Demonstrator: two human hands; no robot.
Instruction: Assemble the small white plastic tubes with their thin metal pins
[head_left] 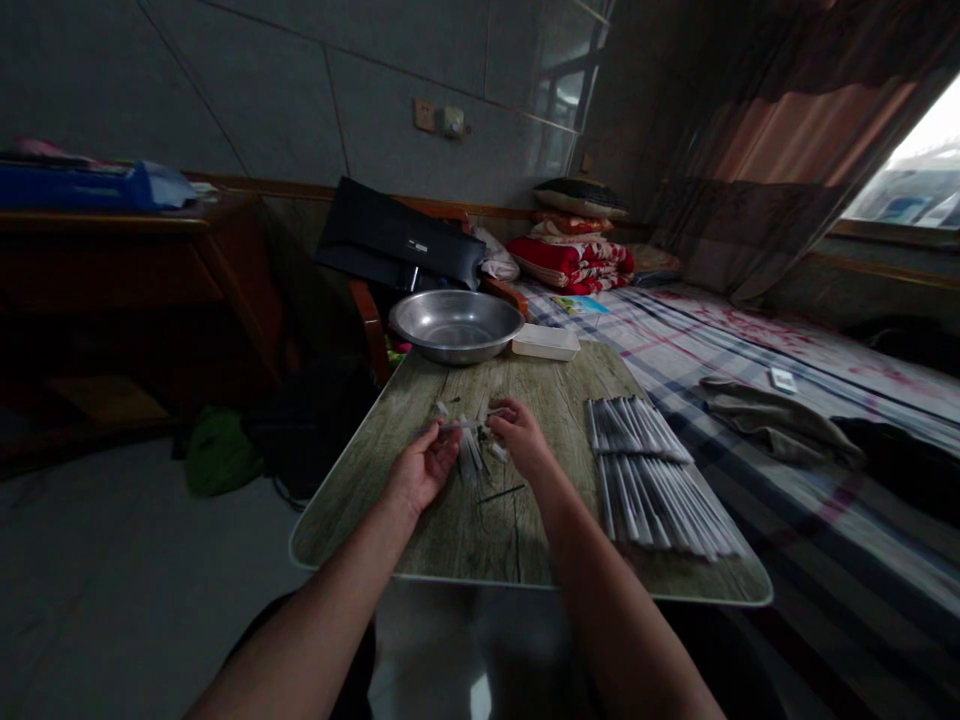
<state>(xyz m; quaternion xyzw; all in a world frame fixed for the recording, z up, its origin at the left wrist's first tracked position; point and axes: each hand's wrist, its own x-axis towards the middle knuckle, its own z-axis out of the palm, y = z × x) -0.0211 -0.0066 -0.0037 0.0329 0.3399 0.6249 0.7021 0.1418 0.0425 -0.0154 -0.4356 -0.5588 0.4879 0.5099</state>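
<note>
Over the middle of the table, my left hand (426,465) pinches a thin whitish tube (459,425) between thumb and fingers, its palm turned partly up. The tube points toward my right hand (516,432), whose fingers are closed just to the right; what they hold is too small to make out. Beneath and between both hands lies a loose pile of slim white and clear pieces (470,455) mixed with small dark bits. A thin black stick (501,493) rests on the table nearer to me. On the right side, white pen-like sticks (652,500) lie in two overlapping rows.
A steel basin (457,325) and a shallow white tray (546,342) stand at the far end of the wood-grain table (360,500). Behind them, a black case (401,235) sits on a chair. A bed (660,350) borders the right side; a wooden desk (112,260) stands left.
</note>
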